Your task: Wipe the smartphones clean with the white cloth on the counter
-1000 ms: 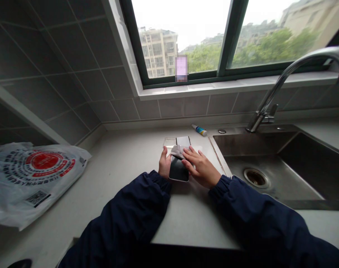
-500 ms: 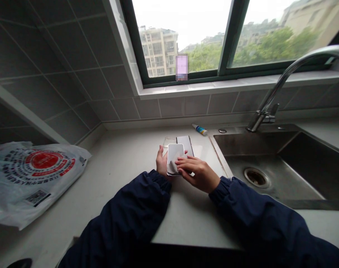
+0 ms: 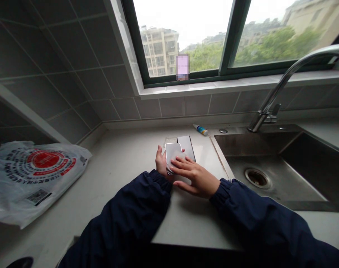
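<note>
My left hand holds a smartphone from its left side and beneath. The phone is thin and round-cornered, with a pale rim and a glossy grey face that mirrors my fingers. Across the lower part of that face lies my right hand, its fingers stretched out and the thumb apart; it grips nothing. Behind them on the counter is a second flat, phone-like slab with a dark edge, partly covered by the held phone. A clear, thin-edged piece, perhaps a phone case, lies just behind the held phone.
A small tube with a white nozzle lies near the back wall. To the right are a steel sink and a curved faucet. On the left sits a printed plastic bag on the white counter. A window is ahead.
My right hand has slid slightly down and left over the phone's face, its fingers spreading more. The held phone has shifted a little left, showing more of the slab behind.
</note>
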Demonstrator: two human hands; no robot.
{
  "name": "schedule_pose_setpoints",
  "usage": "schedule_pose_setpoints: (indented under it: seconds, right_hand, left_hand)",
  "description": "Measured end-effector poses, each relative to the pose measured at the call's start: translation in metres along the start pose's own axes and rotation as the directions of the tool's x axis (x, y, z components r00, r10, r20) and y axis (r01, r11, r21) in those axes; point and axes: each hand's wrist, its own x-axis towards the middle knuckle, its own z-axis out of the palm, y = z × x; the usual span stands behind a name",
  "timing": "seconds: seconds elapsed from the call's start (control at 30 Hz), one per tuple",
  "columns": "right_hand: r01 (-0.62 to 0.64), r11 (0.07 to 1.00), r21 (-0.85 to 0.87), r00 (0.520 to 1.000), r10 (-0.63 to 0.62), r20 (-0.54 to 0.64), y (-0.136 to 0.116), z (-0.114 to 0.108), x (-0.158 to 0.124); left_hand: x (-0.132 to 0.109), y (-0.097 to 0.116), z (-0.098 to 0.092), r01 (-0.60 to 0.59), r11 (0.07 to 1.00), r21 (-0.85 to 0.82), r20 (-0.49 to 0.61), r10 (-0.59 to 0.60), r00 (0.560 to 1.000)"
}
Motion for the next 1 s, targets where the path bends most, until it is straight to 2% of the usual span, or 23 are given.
schedule_pose_setpoints:
  seconds: [0.23,0.53,0.73,1.0]
  right_hand:
    - [0.013,0.999,0.032,0.998,-0.015,0.065,-0.0018,-0.0013,-0.0001]
    - [0.01,1.0,0.019,0.994,-0.012,0.104,-0.0033,-0.0036,0.0022]
    - [0.007,1.0,0.018,0.995,-0.008,0.096,-0.0009,-0.0002,0.0011]
    - [-0.005,1.0,0.018,0.995,0.004,0.1,0.0009,0.0021,0.0001]
  left_hand:
    - [-0.0016,0.0034,0.003,0.054,0.997,0.047,-0.022,-0.053,0.998]
    - [0.0003,0.0058,-0.0017,0.11,0.991,0.08,0.034,-0.113,0.993]
    - [-0.0011,0.003,-0.0019,0.058,0.994,0.088,0.022,-0.061,0.998]
    - [-0.0015,0.0037,0.0001,0.075,0.993,0.094,0.012,-0.076,0.997]
